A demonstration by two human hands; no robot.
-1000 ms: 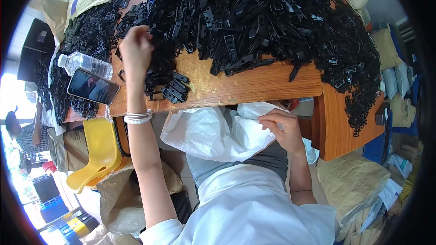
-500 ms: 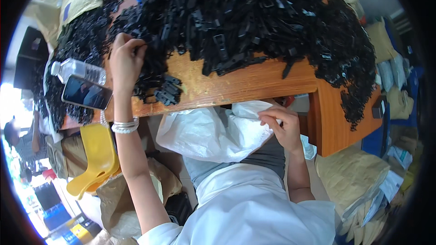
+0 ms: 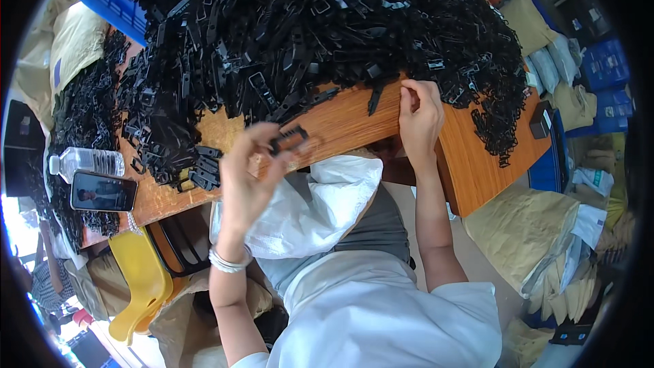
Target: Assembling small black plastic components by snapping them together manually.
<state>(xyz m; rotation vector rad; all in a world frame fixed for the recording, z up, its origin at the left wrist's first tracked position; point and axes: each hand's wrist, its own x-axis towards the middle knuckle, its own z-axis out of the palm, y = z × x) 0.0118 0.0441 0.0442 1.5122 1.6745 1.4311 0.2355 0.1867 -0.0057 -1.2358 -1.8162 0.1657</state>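
My left hand point(image 3: 251, 174), blurred by motion and wearing bracelets, pinches a small black rectangular frame point(image 3: 289, 140) above the table's front edge. At the table's right part, my right hand point(image 3: 421, 116) has its thumb and fingers pressed together close to the pile's lower edge. Whatever those fingertips hold, if anything, is too small to make out. Long black plastic parts point(image 3: 272, 48) are heaped across the wooden table point(image 3: 354, 119). Small black frames point(image 3: 497, 126) spread down its right side. A short row of black parts point(image 3: 204, 169) lies left of my left hand.
A white woven sack point(image 3: 320, 215) drapes over my lap beneath the table edge. On the left lie a phone point(image 3: 102, 191) and a clear plastic bottle point(image 3: 88, 163). A yellow chair point(image 3: 139, 279) stands at lower left; a large brown paper sack point(image 3: 521, 235) is at right.
My left hand has left the pile's left part, moving right and nearer with a black frame. My right hand has gone from the white sack up to the pile's edge. The view has shifted.
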